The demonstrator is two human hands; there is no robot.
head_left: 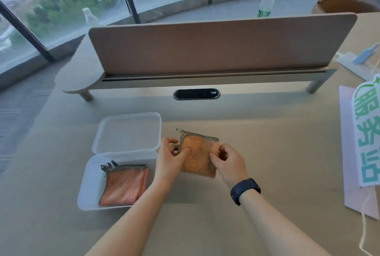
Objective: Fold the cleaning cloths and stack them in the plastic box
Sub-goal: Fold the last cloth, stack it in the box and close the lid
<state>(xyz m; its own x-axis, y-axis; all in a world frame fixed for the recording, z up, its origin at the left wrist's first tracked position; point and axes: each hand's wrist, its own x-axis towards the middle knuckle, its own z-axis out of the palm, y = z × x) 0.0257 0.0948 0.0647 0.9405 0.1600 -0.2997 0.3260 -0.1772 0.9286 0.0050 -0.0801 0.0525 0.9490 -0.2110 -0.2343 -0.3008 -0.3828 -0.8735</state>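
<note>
A folded orange cleaning cloth (198, 156) with black mesh edging lies on the table just right of the plastic box. My left hand (170, 157) pinches its left edge and my right hand (227, 160), with a dark watch on the wrist, grips its right edge. The clear plastic box (90, 185) sits at the left with its hinged lid (129, 132) open and lying flat behind it. Inside the box rests another folded orange cloth (123, 185), also mesh-edged, towards the right side of the box.
A brown desk divider (216, 45) runs across the back, with a black cable slot (196, 93) in front of it. At the right edge lie a pink sheet (349, 152), a green-lettered sign (368, 132) and a white power strip (357, 66). Two bottles stand behind the divider.
</note>
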